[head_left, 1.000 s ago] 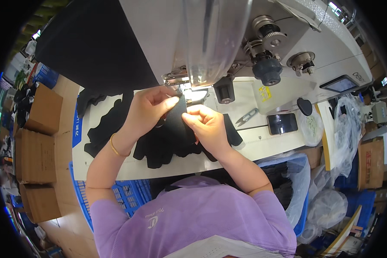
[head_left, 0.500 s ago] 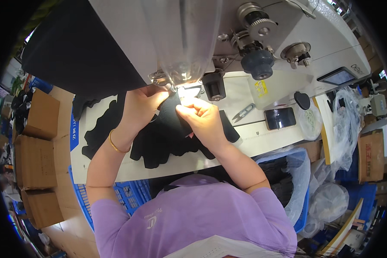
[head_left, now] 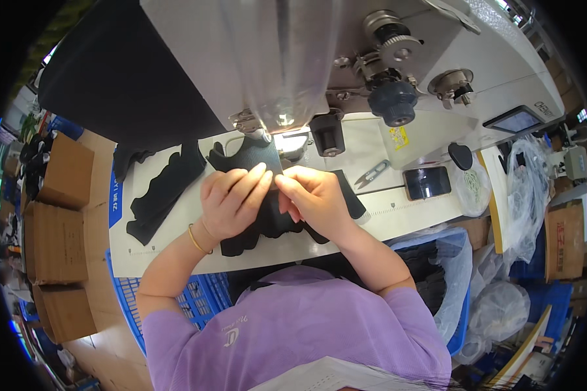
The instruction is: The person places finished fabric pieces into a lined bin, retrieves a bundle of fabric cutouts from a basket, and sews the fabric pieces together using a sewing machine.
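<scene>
A piece of black ribbed fabric (head_left: 254, 155) lies under the lit needle area of a sewing machine (head_left: 430, 58). My left hand (head_left: 233, 202) lies over the fabric, its fingertips together on the cloth near its right edge. Beside it my right hand (head_left: 314, 201) pinches the same edge between thumb and forefinger. The two hands almost meet in front of the needle area. More black cloth hangs below and between them, partly hidden by the hands. Another black fabric piece (head_left: 166, 189) rests on the table to the left.
Thread snips (head_left: 373, 174) and a phone (head_left: 427, 183) lie on the white table (head_left: 385, 207) at right. A blue basket (head_left: 202, 296) stands below at left. A lined blue bin (head_left: 460, 260) holds dark pieces at right. Cardboard boxes (head_left: 57, 244) are stacked far left.
My left hand has come back from beside the needle area toward me and right, onto the fabric. My right hand has shifted slightly nearer me. More fabric near the needle now shows.
</scene>
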A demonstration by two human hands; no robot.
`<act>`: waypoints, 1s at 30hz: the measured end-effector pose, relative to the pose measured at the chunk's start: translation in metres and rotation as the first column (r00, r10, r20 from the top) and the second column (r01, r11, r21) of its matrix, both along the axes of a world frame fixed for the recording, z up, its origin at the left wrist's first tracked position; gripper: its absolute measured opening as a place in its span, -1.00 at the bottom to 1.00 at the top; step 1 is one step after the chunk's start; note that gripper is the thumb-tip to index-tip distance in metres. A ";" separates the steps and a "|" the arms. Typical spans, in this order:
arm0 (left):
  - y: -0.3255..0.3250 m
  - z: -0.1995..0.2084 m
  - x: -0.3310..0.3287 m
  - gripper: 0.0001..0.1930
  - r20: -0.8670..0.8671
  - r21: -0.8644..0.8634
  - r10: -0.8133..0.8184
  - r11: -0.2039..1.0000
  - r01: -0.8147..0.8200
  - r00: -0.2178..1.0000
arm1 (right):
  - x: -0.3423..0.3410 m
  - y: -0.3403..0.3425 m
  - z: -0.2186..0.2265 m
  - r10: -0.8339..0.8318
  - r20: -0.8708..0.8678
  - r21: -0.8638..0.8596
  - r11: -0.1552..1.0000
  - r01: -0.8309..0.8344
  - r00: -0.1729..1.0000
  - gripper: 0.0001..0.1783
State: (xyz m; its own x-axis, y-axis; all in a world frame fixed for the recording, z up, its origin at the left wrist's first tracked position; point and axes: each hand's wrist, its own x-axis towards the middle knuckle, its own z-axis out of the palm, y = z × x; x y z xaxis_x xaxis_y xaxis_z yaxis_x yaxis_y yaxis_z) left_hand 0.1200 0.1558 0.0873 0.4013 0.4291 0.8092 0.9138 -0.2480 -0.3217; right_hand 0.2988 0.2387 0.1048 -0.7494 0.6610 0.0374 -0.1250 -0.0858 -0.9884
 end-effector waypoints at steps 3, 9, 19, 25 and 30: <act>0.006 0.003 -0.009 -0.66 0.002 -0.011 -0.001 1.000 0.001 1.000 | -0.009 0.006 0.000 -0.016 -0.006 0.018 1.000 0.016 1.000 -0.74; 0.022 0.014 -0.026 -0.64 0.025 -0.032 -0.022 0.999 0.023 0.999 | -0.018 0.011 -0.006 -0.036 -0.099 -0.022 0.999 0.034 0.994 -0.77; 0.036 0.019 -0.031 -0.75 0.016 -0.043 0.038 0.998 -0.038 0.999 | -0.006 0.012 -0.013 0.008 -0.016 -0.022 1.000 -0.008 1.000 -0.78; 0.029 -0.014 -0.084 -0.71 0.549 -0.284 0.204 0.958 -0.049 0.811 | 0.041 0.018 -0.030 -0.564 0.410 0.875 0.466 -0.134 0.716 -0.66; 0.041 -0.039 -0.107 -0.73 0.898 -0.430 0.368 0.851 0.301 0.241 | 0.047 0.018 -0.037 -0.567 0.465 0.856 0.484 -0.182 0.680 -0.51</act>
